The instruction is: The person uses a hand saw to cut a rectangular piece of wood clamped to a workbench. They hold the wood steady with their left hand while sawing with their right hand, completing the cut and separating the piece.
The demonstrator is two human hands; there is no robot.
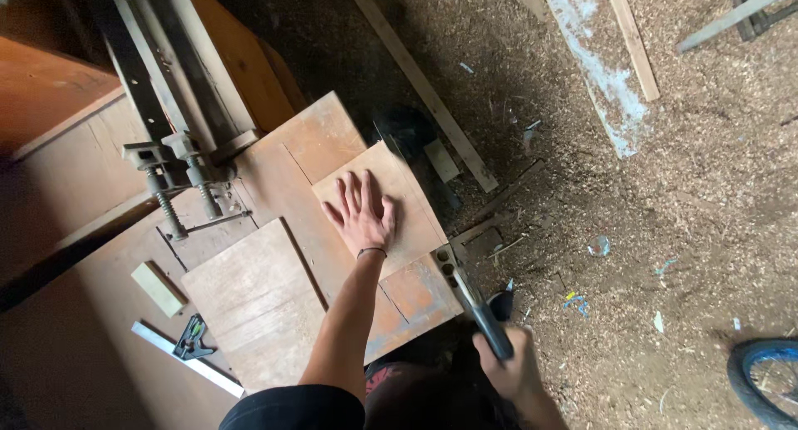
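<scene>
Head view: left hand lies flat, fingers spread, pinning a square plywood panel on the wooden bench; right hand is closed round the dark handle of a handsaw, whose blade runs along the panel's overhanging right edge. Judged step: sawing that edge, cut depth not discernible. Next stroke calls for steady downward pressure on the panel and a blade path well apart from the left fingers.

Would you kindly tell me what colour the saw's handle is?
Black, seen in the head view: the saw's handle, gripped by the right hand.
</scene>
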